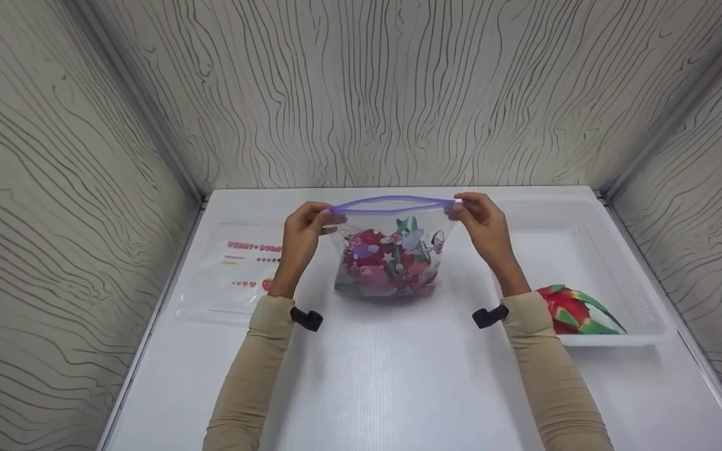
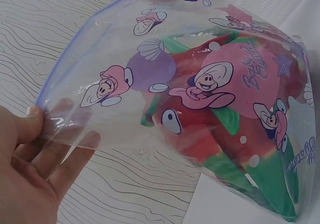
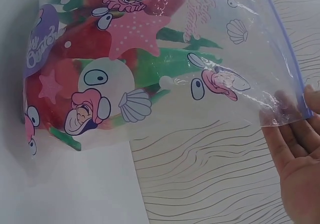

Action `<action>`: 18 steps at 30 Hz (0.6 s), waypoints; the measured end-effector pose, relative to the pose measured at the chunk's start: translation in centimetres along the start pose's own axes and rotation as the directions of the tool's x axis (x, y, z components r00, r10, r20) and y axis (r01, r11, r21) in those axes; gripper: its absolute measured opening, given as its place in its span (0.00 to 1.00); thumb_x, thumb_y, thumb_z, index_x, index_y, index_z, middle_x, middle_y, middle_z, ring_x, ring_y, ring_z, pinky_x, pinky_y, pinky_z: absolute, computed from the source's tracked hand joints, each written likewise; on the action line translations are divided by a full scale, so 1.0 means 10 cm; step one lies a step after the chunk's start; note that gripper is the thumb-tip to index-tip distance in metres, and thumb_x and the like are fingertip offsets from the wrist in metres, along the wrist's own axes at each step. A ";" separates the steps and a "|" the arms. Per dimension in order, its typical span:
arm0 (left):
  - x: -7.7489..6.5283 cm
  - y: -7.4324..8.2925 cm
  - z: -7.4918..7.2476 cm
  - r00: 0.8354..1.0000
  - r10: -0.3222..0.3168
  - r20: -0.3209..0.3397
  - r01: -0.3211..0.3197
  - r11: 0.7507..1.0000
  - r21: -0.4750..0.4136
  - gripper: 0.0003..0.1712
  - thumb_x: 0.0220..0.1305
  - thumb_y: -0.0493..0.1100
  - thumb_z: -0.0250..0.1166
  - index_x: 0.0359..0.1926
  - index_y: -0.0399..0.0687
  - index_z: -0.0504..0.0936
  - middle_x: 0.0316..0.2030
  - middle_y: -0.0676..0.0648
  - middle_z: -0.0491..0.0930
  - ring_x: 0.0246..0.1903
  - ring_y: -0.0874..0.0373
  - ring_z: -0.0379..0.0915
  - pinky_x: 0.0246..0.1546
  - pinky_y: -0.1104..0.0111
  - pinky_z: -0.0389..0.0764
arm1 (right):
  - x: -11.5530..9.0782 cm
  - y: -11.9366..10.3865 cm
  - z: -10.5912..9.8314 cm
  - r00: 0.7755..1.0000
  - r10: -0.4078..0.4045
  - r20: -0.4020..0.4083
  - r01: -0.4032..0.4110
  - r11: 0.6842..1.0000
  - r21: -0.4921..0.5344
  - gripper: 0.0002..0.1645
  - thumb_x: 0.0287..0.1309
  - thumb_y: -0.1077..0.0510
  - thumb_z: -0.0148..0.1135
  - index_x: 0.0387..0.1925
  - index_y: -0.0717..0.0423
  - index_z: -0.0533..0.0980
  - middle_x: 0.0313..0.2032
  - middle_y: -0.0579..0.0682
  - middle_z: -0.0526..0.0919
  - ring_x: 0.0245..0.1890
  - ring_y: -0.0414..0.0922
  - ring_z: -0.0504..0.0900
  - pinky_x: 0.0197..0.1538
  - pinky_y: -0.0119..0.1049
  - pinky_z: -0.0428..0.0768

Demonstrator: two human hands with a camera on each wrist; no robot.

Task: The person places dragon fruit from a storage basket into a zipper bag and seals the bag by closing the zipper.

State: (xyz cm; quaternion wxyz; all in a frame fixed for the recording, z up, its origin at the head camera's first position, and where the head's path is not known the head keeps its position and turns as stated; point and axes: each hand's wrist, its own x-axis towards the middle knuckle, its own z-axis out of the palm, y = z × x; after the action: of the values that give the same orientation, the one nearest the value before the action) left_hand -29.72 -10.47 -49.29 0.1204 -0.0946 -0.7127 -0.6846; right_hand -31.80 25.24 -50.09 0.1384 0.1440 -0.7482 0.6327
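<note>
Soft, greyish light — faint shadows on the table (image 1: 373,388); glare streaks the bag (image 3: 165,69).

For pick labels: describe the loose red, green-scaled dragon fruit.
The white tabletop holds a shallow white plastic tray at right. Near its front wall lies the red dragon fruit, uncovered, unlike the red-green contents of the clear plastic bag.

1. Zip bag (image 1: 381,254), centre of the head view: clear, edged purple, printed with pink starfish, pale shells and pink-and-white cartoon figures.
2. Bagged fruit (image 2: 195,139): red with green tips.
3. Dragon fruit (image 1: 573,313), lower right: red, its green scales edged yellow.
4. Tray (image 1: 612,341), right: white.
5. Flat pouch (image 1: 229,300), left: clear, with pinkish-red lettering and small hearts.
6. Table (image 1: 373,388): white.
7. Walls (image 1: 367,94), top and sides: cream, lined with dark wavy woodgrain.
8. Sleeves (image 1: 245,376), bottom left and right: tan; straps (image 1: 490,317): black.
</note>
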 end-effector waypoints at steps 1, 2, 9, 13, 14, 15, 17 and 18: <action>0.00 0.00 0.00 1.000 0.003 0.001 -0.003 1.000 0.003 0.10 0.81 0.38 0.59 0.51 0.37 0.84 0.45 0.38 0.91 0.47 0.49 0.91 0.54 0.50 0.89 | 0.00 0.01 -0.01 1.000 0.023 0.013 -0.023 1.000 -0.007 0.20 0.75 0.61 0.63 0.62 0.67 0.77 0.50 0.69 0.87 0.46 0.38 0.89 0.57 0.27 0.85; 0.00 -0.01 -0.01 1.000 0.010 0.005 -0.010 1.000 0.005 0.11 0.81 0.38 0.59 0.51 0.37 0.84 0.45 0.38 0.91 0.47 0.49 0.91 0.54 0.50 0.89 | -0.01 0.02 -0.01 0.999 0.040 0.028 -0.040 0.999 -0.011 0.20 0.75 0.61 0.64 0.61 0.68 0.78 0.50 0.69 0.87 0.46 0.38 0.89 0.57 0.26 0.84; 0.01 0.00 -0.06 0.999 0.035 0.036 -0.034 0.999 -0.001 0.10 0.80 0.37 0.59 0.52 0.36 0.84 0.45 0.37 0.91 0.45 0.51 0.91 0.53 0.56 0.90 | -0.02 0.05 0.02 0.998 0.054 0.044 -0.054 0.998 0.014 0.13 0.77 0.63 0.60 0.50 0.72 0.82 0.49 0.67 0.90 0.46 0.35 0.89 0.58 0.27 0.84; 0.00 0.01 -0.08 0.998 0.028 0.059 -0.027 1.000 -0.015 0.10 0.80 0.38 0.60 0.51 0.36 0.84 0.45 0.37 0.91 0.46 0.51 0.90 0.55 0.50 0.88 | -0.04 0.08 0.03 0.999 0.045 0.003 -0.045 0.997 0.064 0.12 0.77 0.67 0.57 0.49 0.75 0.81 0.45 0.62 0.92 0.45 0.36 0.91 0.56 0.30 0.87; 0.00 0.01 -0.09 0.998 0.024 0.064 -0.023 1.000 -0.018 0.11 0.80 0.38 0.60 0.51 0.36 0.84 0.45 0.37 0.91 0.46 0.51 0.90 0.55 0.49 0.88 | -0.05 0.09 0.03 0.999 0.044 -0.007 -0.043 0.996 0.080 0.12 0.77 0.68 0.57 0.49 0.75 0.82 0.44 0.59 0.92 0.44 0.37 0.91 0.55 0.31 0.87; 0.00 0.00 -0.09 0.997 0.019 0.069 -0.018 1.000 -0.019 0.11 0.80 0.38 0.60 0.51 0.36 0.84 0.45 0.37 0.91 0.46 0.51 0.90 0.56 0.48 0.87 | -0.05 0.10 0.03 0.999 0.045 -0.017 -0.043 0.994 0.096 0.11 0.76 0.69 0.57 0.48 0.76 0.82 0.42 0.56 0.93 0.43 0.37 0.91 0.53 0.32 0.88; 0.00 0.00 -0.10 0.997 0.012 0.071 -0.011 1.000 -0.015 0.11 0.80 0.39 0.60 0.52 0.36 0.84 0.45 0.38 0.91 0.46 0.52 0.90 0.57 0.49 0.87 | -0.06 0.11 0.03 0.998 0.046 -0.030 -0.042 0.991 0.130 0.10 0.75 0.70 0.58 0.47 0.76 0.82 0.40 0.50 0.93 0.41 0.38 0.92 0.52 0.34 0.89; 0.00 0.00 -0.10 0.997 0.009 0.071 -0.008 1.000 -0.014 0.11 0.80 0.39 0.60 0.52 0.37 0.85 0.45 0.38 0.91 0.46 0.52 0.90 0.57 0.50 0.87 | -0.06 0.12 0.04 0.998 0.046 -0.034 -0.041 0.988 0.148 0.10 0.75 0.71 0.58 0.47 0.76 0.82 0.39 0.48 0.93 0.41 0.39 0.92 0.52 0.34 0.89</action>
State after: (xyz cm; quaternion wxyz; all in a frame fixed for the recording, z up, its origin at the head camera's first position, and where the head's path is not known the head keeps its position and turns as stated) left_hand -29.64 -11.49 -49.25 0.0971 -0.1227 -0.7114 -0.6852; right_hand -31.75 25.10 -51.47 0.1273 0.1257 -0.6998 0.6916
